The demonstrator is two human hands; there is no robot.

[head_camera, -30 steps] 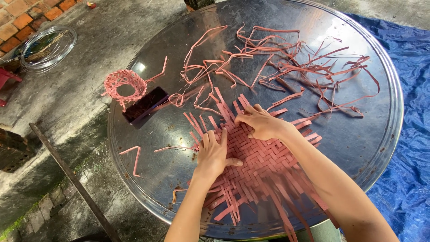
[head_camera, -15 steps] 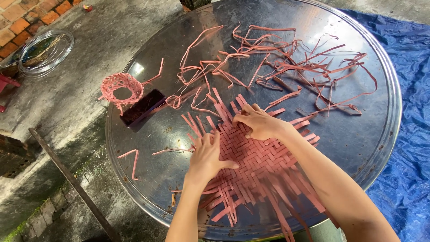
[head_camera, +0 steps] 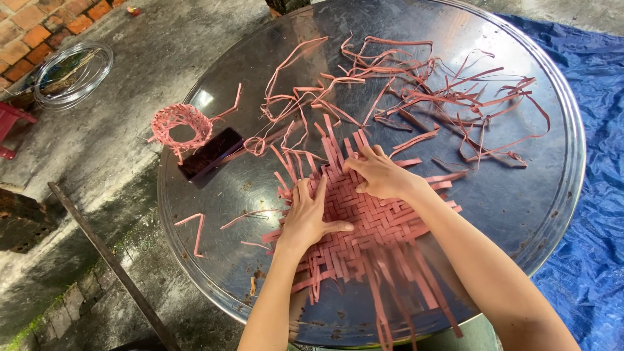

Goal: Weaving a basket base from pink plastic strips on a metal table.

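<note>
Left hand point(head_camera: 307, 220), right hand point(head_camera: 380, 174) flat on pink woven mat point(head_camera: 364, 218)

Woven mat point(head_camera: 370, 221) on round tray point(head_camera: 552, 214) — loose strips point(head_camera: 416, 91) behind it

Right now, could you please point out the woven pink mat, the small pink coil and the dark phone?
woven pink mat point(head_camera: 383, 218): head view, bare weave between the hands.
small pink coil point(head_camera: 170, 118): head view, its rim.
dark phone point(head_camera: 211, 156): head view, screen middle.
</note>
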